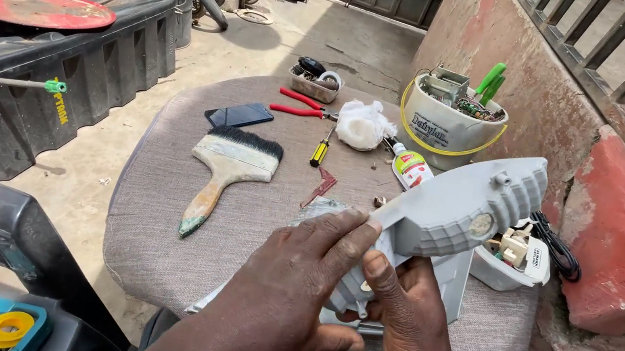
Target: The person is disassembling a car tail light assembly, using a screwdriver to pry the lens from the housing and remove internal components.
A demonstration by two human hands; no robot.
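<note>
Both hands grip the grey plastic iron housing (445, 219) — left hand (298, 279) clasping its handle end, right hand (399, 310) beneath. Keep it supported over the cushioned stool (160, 219) — clear of the white base (512, 265).

Grey housing (458, 212) in both hands looked like matt moulded plastic w/ ribbed grip. Cushion (161, 211) underneath was coarse grey-brown woven cloth. Paintbrush (228, 168) had a worn, paint-stained wood handle, black bristles. Phone (239, 115) screen glossy glass. Pliers (302, 105): red plastic-coated handles. Bucket (449, 129) smooth white plastic. Wall (616, 218) rough, red paint chipped.
</note>
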